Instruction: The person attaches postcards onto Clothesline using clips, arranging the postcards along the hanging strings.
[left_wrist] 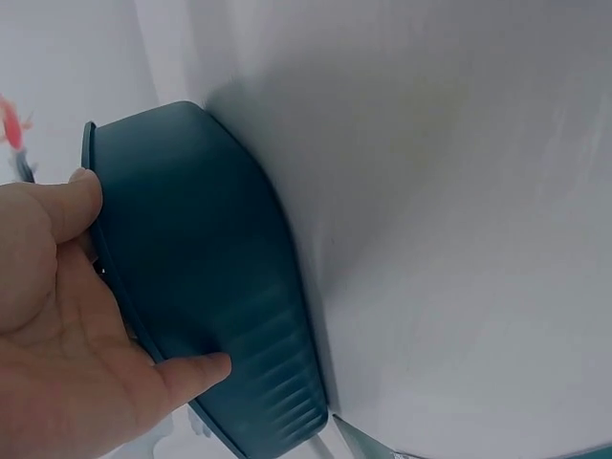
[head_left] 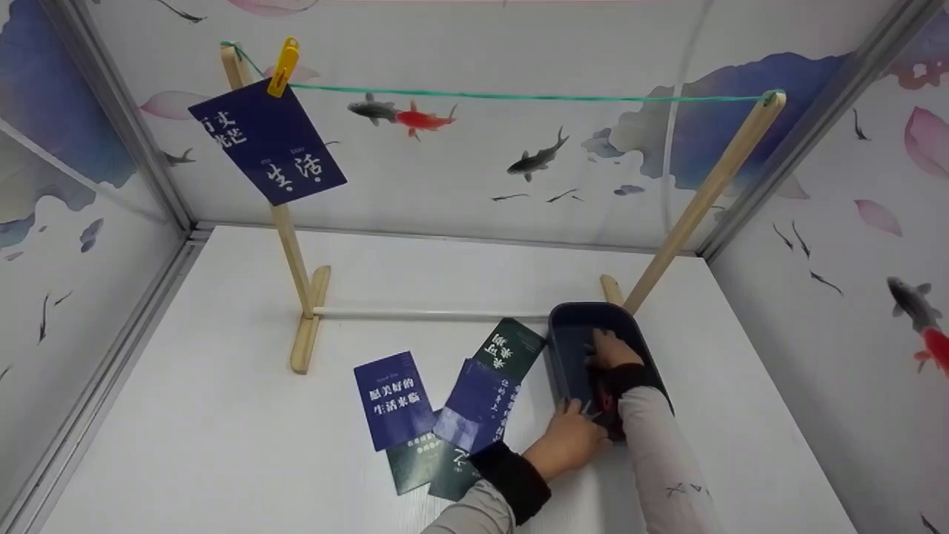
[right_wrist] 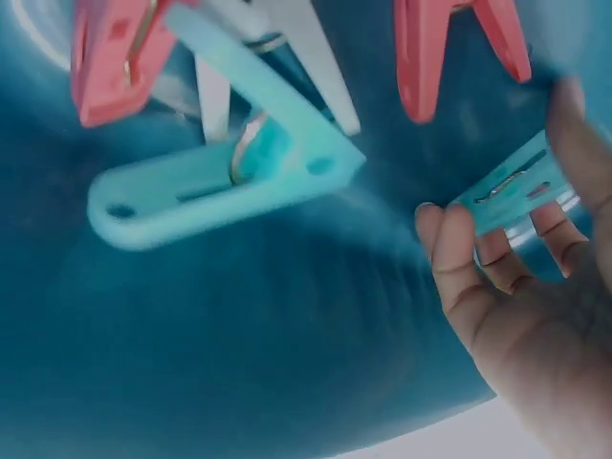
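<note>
At the right of the head view stands a dark blue plastic basin (head_left: 561, 363). My left hand (head_left: 569, 443) grips its near rim; in the left wrist view the thumb and another finger lie against the outer wall (left_wrist: 201, 239). Reaching inside, my right hand (head_left: 614, 350) holds a teal clothespin (right_wrist: 512, 188) between thumb and fingers. Around it in the basin lie another teal clothespin (right_wrist: 191, 206), a white clothespin (right_wrist: 311, 62) and red clothespins (right_wrist: 421, 57). A blue card (head_left: 285, 148) hangs from the green line (head_left: 519, 96) by a yellow clothespin (head_left: 284, 67).
Left of the basin, several cards lie partly overlapping, among them a blue card (head_left: 393, 400) and a green card (head_left: 511, 343). A wooden rack holds the line between its left post (head_left: 291, 252) and right post (head_left: 704, 200). A white bar (head_left: 430, 314) joins its feet.
</note>
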`<state>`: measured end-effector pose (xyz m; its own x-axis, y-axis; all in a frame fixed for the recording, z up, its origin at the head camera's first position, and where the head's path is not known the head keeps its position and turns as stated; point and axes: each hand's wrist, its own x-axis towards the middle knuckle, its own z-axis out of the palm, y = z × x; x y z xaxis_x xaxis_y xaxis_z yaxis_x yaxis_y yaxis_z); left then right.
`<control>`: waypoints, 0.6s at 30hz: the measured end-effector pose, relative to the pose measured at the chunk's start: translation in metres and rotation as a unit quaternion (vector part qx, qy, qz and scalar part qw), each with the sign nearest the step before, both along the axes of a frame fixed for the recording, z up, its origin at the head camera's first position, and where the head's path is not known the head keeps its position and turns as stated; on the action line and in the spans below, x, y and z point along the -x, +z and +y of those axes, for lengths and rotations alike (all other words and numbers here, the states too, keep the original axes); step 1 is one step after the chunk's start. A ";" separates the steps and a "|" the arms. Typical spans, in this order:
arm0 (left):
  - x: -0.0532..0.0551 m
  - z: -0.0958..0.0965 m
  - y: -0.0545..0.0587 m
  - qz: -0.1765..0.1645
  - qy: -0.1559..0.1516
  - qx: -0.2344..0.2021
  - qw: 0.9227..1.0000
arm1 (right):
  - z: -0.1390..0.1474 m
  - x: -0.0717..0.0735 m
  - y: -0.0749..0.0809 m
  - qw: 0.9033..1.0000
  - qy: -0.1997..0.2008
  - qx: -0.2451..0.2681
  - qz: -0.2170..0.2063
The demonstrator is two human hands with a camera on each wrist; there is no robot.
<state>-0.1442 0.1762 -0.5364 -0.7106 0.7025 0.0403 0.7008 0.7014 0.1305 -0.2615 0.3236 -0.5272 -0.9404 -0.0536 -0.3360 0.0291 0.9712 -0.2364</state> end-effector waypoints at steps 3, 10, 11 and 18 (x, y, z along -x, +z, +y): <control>-0.001 0.001 -0.001 -0.002 0.001 -0.006 1.000 | -0.002 -0.002 0.003 1.000 0.021 -0.007 0.002; 0.001 0.003 0.002 -0.028 0.003 -0.001 1.000 | -0.005 -0.002 0.013 0.996 0.030 -0.031 -0.077; 0.002 0.003 0.003 -0.028 0.004 -0.001 1.000 | -0.004 -0.002 0.014 0.995 0.034 -0.031 -0.083; 0.001 0.000 -0.002 -0.007 -0.008 -0.006 1.000 | -0.001 0.000 0.011 0.995 0.024 0.026 -0.092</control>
